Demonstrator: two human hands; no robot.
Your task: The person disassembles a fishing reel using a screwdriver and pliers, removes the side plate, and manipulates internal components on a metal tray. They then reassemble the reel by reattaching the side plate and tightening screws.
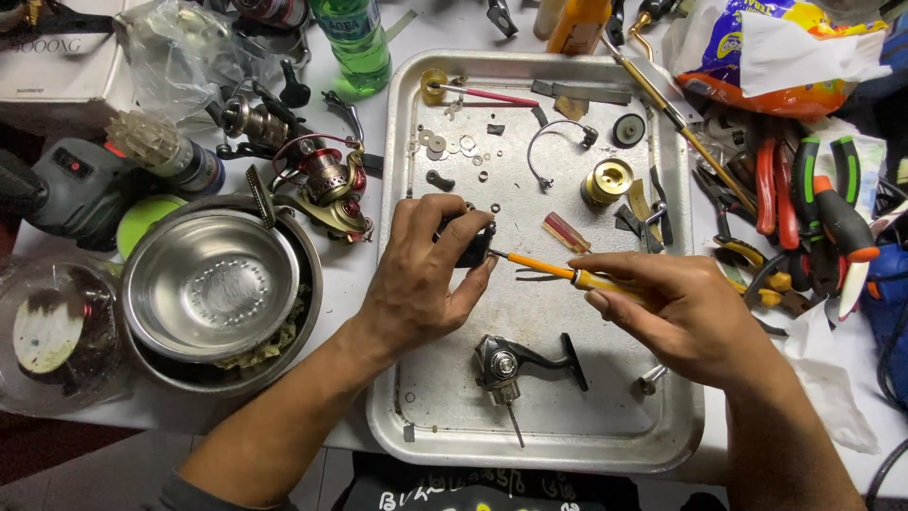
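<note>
My left hand grips a small black reel part over the metal tray. My right hand holds a thin orange-handled screwdriver, whose tip touches the black part. A grey and black reel body with a shaft lies on the tray just below my hands. Small washers and screws, a gold spool, a wire bail and a small amber screwdriver handle lie further back on the tray.
Left of the tray stand stacked steel bowls, a red and gold spinning reel and a green bottle. Pliers and cutters with red, green and orange handles crowd the right side. A crumpled colourful bag sits at the back right.
</note>
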